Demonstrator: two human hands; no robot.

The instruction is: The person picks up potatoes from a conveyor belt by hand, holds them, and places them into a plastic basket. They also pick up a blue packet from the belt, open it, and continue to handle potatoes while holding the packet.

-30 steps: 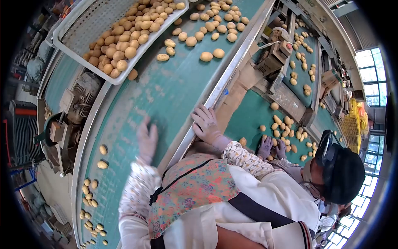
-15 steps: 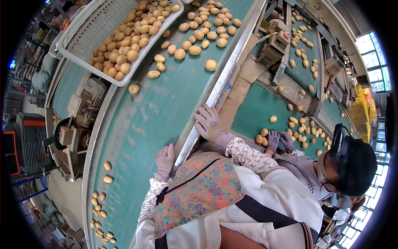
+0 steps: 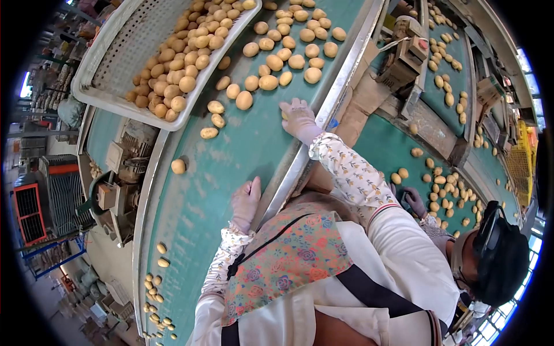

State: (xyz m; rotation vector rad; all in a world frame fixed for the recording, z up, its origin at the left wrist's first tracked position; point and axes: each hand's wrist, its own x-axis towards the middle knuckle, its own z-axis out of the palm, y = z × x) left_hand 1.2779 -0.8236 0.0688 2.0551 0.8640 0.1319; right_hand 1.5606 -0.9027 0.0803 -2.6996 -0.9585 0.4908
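Observation:
My right hand [image 3: 298, 119], in a pale glove, reaches over the near rail onto the green conveyor belt [image 3: 225, 167]. Its fingers curl down over a potato [image 3: 284, 115], of which only a sliver shows at the fingertips. My left hand [image 3: 246, 203], gloved too, is closed in a fist with the thumb up, close to the belt's near edge; no object shows in it. Beyond my right hand lie many loose potatoes [image 3: 268, 80]. A single potato [image 3: 178, 166] lies near the far rail.
A white perforated crate [image 3: 95, 86] heaped with potatoes stands across the far side of the belt. The metal rail [image 3: 295, 170] runs beside my body. At right, a co-worker in a dark cap [image 3: 501, 254] has gloved hands at another belt [image 3: 381, 138] with potatoes.
My right hand has left the metal rail and moved forward over the belt, closing on the lone potato there. My left hand stays in a fist. The camera view has shifted slightly.

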